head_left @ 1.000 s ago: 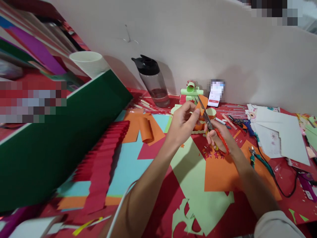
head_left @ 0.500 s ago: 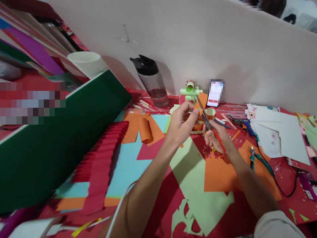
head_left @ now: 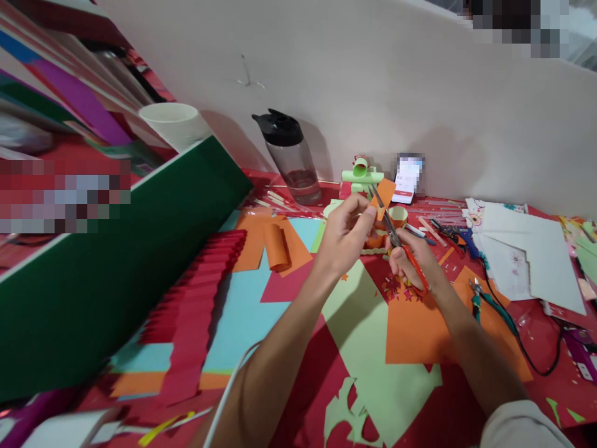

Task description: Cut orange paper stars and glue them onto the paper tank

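Left hand: the left hand (head_left: 345,233) is pinching an orange paper piece (head_left: 387,189) by its near end, fingers closing on it with no gap showing;
Right hand: the right hand (head_left: 413,256) is gripping red-handled scissors (head_left: 393,234), fingers curling around the handles; how wide the loops are standing is partly hidden;
Orange piece: it is hovering over the far middle of the table (head_left: 301,404), just nearer than a pale green paper model (head_left: 362,177);
Blades: the tips are pointing far and left, apparently standing slightly apart and crossing the piece; whether they are biting the paper, one cannot tell;
Cutting: good work is probably calling for short snips deep in the blades, the left hand turning the paper while the scissors are holding their angle;
Left thumb: it is sitting very close to the steel; keeping it behind the cutting line would be wise;
Paper stars: tiny stars (head_left: 408,295) are lying loose beside an orange sheet (head_left: 420,336); a low, steady right wrist could be scattering them.
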Demonstrator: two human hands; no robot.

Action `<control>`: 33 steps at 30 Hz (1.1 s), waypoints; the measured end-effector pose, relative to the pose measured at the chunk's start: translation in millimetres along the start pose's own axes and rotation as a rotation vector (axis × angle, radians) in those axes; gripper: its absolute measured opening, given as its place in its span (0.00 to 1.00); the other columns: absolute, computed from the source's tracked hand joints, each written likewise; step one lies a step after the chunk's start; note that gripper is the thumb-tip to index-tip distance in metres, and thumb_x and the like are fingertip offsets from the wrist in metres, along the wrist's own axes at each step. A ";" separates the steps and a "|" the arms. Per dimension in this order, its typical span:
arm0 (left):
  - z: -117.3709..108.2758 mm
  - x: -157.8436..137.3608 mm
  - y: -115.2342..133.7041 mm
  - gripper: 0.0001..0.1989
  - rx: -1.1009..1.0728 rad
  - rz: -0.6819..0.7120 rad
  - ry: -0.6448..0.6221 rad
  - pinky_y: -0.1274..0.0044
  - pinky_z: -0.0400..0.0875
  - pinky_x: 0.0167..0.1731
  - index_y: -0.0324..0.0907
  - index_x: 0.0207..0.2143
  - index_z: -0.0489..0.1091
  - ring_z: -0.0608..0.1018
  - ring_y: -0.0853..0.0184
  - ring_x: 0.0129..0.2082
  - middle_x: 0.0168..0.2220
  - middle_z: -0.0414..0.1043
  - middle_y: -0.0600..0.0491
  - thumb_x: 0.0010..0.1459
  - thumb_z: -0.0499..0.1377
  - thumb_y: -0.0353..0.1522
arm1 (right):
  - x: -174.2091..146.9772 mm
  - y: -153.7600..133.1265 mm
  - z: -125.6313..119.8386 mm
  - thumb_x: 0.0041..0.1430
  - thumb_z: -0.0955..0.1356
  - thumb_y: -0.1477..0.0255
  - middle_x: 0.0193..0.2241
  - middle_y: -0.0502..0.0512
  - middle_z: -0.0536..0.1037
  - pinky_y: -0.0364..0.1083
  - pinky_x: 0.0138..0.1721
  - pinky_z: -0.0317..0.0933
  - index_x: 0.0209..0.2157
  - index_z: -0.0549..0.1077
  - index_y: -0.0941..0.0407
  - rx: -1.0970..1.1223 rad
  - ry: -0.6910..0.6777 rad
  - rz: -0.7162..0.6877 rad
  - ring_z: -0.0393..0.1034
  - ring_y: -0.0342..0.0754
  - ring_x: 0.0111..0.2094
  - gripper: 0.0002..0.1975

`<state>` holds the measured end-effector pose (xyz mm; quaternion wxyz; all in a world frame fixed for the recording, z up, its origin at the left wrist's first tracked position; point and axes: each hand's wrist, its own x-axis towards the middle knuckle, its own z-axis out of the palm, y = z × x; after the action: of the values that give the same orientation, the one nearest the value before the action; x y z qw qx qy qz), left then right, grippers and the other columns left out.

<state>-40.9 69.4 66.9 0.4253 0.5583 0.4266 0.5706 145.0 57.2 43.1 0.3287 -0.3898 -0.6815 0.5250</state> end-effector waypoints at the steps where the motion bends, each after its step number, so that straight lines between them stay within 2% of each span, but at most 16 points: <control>1: 0.1 0.0 -0.6 0.15 0.002 -0.001 0.002 0.77 0.67 0.24 0.46 0.30 0.62 0.71 0.70 0.22 0.24 0.67 0.58 0.66 0.60 0.43 | -0.1 -0.3 -1.4 0.63 0.67 0.38 0.21 0.44 0.70 0.40 0.18 0.57 0.41 0.67 0.53 -0.006 -0.012 0.000 0.62 0.41 0.17 0.30; 7: -2.8 1.1 -1.1 0.16 0.054 0.024 -0.013 0.77 0.66 0.23 0.45 0.30 0.63 0.71 0.70 0.22 0.24 0.68 0.58 0.65 0.61 0.43 | -1.6 -7.3 -13.2 0.61 0.65 0.35 0.21 0.46 0.70 0.41 0.21 0.59 0.40 0.68 0.53 -0.067 -0.070 0.020 0.64 0.43 0.20 0.33; 13: -9.0 2.7 -0.6 0.14 0.121 0.002 -0.075 0.78 0.66 0.22 0.45 0.29 0.63 0.73 0.69 0.21 0.23 0.67 0.58 0.64 0.61 0.41 | -2.0 -12.7 -24.9 0.53 0.65 0.29 0.23 0.46 0.70 0.43 0.23 0.59 0.42 0.68 0.53 -0.089 -0.135 0.043 0.64 0.43 0.21 0.39; 18: -12.1 3.4 0.2 0.15 0.134 0.000 -0.108 0.78 0.65 0.21 0.45 0.29 0.62 0.73 0.69 0.21 0.23 0.67 0.58 0.63 0.61 0.41 | -2.3 -12.3 -27.4 0.52 0.63 0.28 0.24 0.47 0.70 0.44 0.23 0.59 0.44 0.69 0.52 -0.090 -0.168 0.039 0.63 0.44 0.21 0.41; 25: -14.4 4.2 -1.4 0.13 0.191 0.006 -0.131 0.77 0.64 0.22 0.45 0.28 0.63 0.72 0.68 0.22 0.23 0.67 0.57 0.64 0.59 0.40 | -2.6 -11.6 -29.6 0.53 0.65 0.29 0.24 0.47 0.70 0.44 0.24 0.59 0.43 0.68 0.51 -0.107 -0.178 0.052 0.63 0.45 0.22 0.39; 33: -14.6 4.1 -5.2 0.13 0.208 -0.024 -0.167 0.77 0.63 0.22 0.45 0.29 0.64 0.72 0.67 0.22 0.23 0.68 0.56 0.67 0.57 0.40 | -2.2 -10.7 -30.7 0.62 0.67 0.37 0.23 0.46 0.68 0.44 0.25 0.59 0.40 0.69 0.52 -0.153 -0.137 0.028 0.65 0.45 0.22 0.31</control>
<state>-55.5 74.6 62.8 0.4060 0.6397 0.4532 0.4696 170.5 67.8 60.6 0.2431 -0.3863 -0.7351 0.5013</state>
